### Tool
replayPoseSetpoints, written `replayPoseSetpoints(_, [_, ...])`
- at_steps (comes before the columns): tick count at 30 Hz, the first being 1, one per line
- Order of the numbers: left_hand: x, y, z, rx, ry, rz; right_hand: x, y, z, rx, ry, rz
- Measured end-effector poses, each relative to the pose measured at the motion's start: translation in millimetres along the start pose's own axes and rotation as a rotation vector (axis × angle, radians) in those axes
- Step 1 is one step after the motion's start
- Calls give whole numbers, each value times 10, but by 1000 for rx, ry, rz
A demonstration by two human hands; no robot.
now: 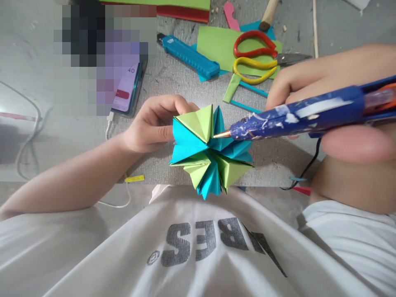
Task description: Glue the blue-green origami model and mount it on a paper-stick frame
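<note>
My left hand (157, 123) is closed on the left edge of a folded-paper ornament (213, 152), thumb in front and the other fingers partly behind it. The ornament has pointed, pleated segments in turquoise and light green that meet at a middle point. In my right hand (312, 80) is a blue hot glue gun (287, 113), spotted with whitish dried glue. Its copper-coloured nozzle points left and sits at the ornament's upper middle, by a green segment. Whether the tip touches the paper, I cannot tell.
Beyond the ornament lie a blue box cutter (190, 55), scissors (256, 57) with red and yellow handles, green paper (213, 45) and a strip frame (233, 88). A phone (128, 88) with a white cable is at left, partly pixelated. A wooden stick (269, 14) lies at the back.
</note>
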State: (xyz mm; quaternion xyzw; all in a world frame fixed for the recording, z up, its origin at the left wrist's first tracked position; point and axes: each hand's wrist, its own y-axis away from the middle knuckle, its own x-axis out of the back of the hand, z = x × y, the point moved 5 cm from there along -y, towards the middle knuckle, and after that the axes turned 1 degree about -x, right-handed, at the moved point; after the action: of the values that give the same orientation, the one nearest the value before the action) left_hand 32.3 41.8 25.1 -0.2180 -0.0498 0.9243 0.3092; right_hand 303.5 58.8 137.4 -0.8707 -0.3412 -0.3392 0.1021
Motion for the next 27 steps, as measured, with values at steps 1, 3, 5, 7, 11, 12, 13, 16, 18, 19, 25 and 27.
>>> replayPoseSetpoints(1, [-4,-2,0,1,3,-3,-39,50,47,3,-1,-6])
replayPoseSetpoints(3, [-16,-5,4,-4,16,-17,-118,146,110,12,-5,-21])
replayPoseSetpoints(5, [-30,-6,11,-11,32,-31,-172,194,113,26,-7,-35])
replayPoseSetpoints(7, [-40,-7,17,-11,41,-39,-184,164,63,36,4,-48])
replayPoseSetpoints(11, [-46,-8,26,-2,26,-38,-116,-49,-98,41,85,-83])
replayPoseSetpoints(12, [-44,-9,29,-2,22,-35,-97,-100,-132,48,101,-89])
replayPoseSetpoints(13, [-42,-11,32,-2,18,-30,-94,-139,-162,63,110,-115])
replayPoseSetpoints(16, [-32,-19,26,8,0,-14,-103,-181,-184,84,97,-166])
replayPoseSetpoints(18, [-31,-25,23,-2,3,-13,-102,-165,-161,85,79,-169])
replayPoseSetpoints(19, [-31,-27,21,-8,13,-15,-86,-154,-147,85,78,-140])
replayPoseSetpoints(25, [-35,-23,12,-1,49,-18,-79,-100,-168,94,135,-64])
replayPoseSetpoints(27, [-34,-20,13,3,45,-14,-76,-84,-185,35,157,9])
